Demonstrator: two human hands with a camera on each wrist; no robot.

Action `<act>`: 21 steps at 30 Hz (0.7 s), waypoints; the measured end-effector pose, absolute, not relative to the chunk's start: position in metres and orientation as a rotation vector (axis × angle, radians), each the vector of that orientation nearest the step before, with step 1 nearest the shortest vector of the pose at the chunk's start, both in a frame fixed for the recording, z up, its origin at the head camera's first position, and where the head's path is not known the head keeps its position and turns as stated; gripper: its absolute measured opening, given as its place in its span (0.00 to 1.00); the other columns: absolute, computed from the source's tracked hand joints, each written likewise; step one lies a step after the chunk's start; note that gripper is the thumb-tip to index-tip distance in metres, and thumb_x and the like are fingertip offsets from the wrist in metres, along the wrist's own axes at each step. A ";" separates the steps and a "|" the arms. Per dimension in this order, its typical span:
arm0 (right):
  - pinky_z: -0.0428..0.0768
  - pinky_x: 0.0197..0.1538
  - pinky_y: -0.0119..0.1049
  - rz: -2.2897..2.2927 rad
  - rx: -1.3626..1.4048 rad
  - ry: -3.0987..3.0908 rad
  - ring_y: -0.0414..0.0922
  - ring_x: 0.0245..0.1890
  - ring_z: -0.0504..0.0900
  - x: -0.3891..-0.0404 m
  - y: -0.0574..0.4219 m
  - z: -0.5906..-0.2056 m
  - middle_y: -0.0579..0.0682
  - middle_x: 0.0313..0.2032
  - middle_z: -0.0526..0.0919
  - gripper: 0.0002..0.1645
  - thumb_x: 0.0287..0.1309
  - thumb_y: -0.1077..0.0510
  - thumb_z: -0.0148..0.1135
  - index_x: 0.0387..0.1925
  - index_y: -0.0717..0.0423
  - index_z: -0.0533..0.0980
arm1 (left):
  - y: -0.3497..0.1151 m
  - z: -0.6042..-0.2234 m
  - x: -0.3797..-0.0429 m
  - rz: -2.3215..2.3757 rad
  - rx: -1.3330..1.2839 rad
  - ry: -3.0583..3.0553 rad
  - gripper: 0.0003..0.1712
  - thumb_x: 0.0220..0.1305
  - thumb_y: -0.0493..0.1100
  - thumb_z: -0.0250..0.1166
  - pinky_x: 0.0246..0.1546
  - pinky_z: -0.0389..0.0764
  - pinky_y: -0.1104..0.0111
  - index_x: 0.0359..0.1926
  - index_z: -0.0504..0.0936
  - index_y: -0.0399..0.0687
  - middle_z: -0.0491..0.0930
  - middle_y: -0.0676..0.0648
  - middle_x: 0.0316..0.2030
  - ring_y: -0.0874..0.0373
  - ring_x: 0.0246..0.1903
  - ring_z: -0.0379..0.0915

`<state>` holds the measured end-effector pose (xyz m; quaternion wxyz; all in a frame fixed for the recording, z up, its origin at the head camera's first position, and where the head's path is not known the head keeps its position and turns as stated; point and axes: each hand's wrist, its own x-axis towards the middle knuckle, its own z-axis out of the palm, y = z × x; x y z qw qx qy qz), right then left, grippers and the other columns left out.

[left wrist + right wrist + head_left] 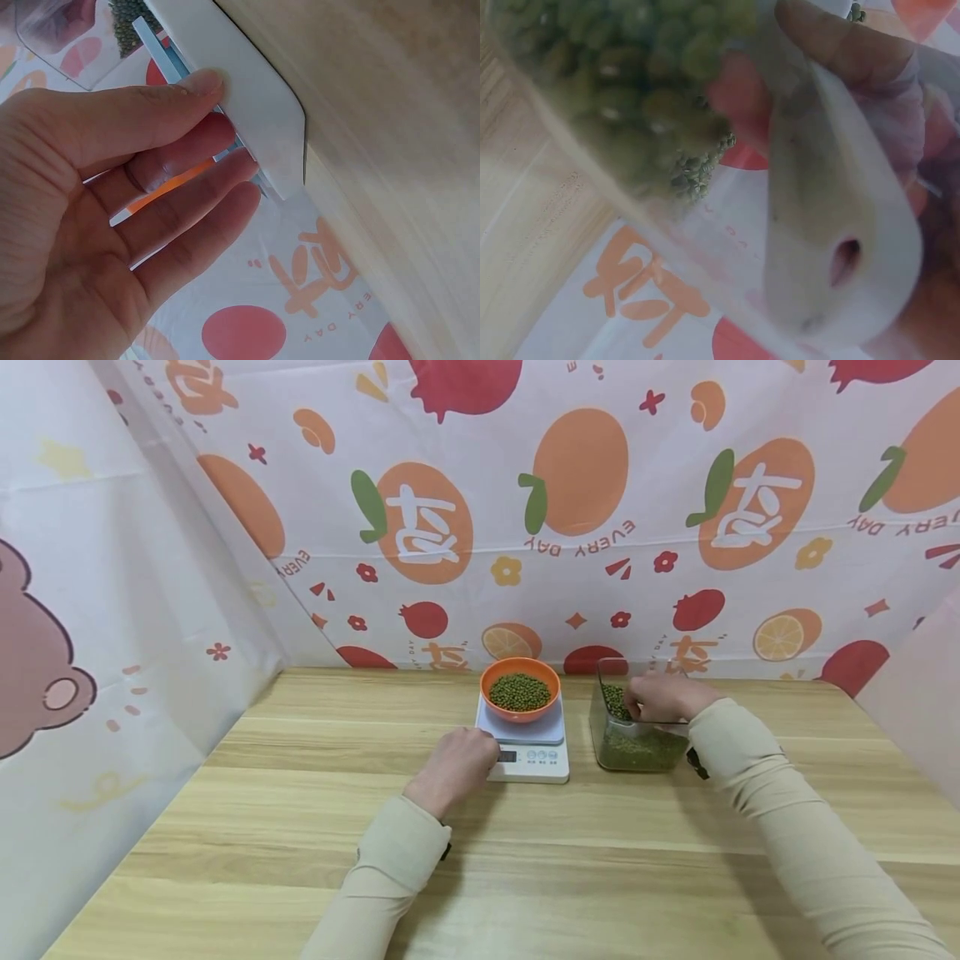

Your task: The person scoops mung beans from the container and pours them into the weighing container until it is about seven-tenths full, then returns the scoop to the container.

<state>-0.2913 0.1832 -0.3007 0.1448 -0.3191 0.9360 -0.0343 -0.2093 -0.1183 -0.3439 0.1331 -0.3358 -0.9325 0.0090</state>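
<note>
A white kitchen scale (551, 770) stands on the table, with an orange bowl (517, 716) of small green beans (520, 692), like mung beans, on its platform. My left hand (456, 766) is at the scale's front left corner. In the left wrist view its thumb (201, 82) lies on the white body and the bent fingers touch the edge. My right hand (663, 697) reaches into a clear container (637, 756) of the same beans. It grips the pale handle of a scoop (832, 217), which has a hole at its end. The scoop's head is hidden.
The wooden table (360, 710) ends at the back against a fruit-print cloth (495, 510). Another white cloth (112, 593) hangs along the left side. The container stands just right of the scale, with a narrow strip of table between them.
</note>
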 end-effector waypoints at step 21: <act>0.65 0.24 0.34 -0.219 -1.012 2.707 0.39 0.19 0.64 -0.291 0.191 -0.303 0.44 0.18 0.69 0.11 0.46 0.67 0.56 0.17 0.50 0.70 | -0.117 -0.342 -0.209 0.039 -0.970 -2.711 0.07 0.49 0.31 0.63 0.16 0.72 0.65 0.19 0.78 0.43 0.75 0.49 0.17 0.59 0.14 0.61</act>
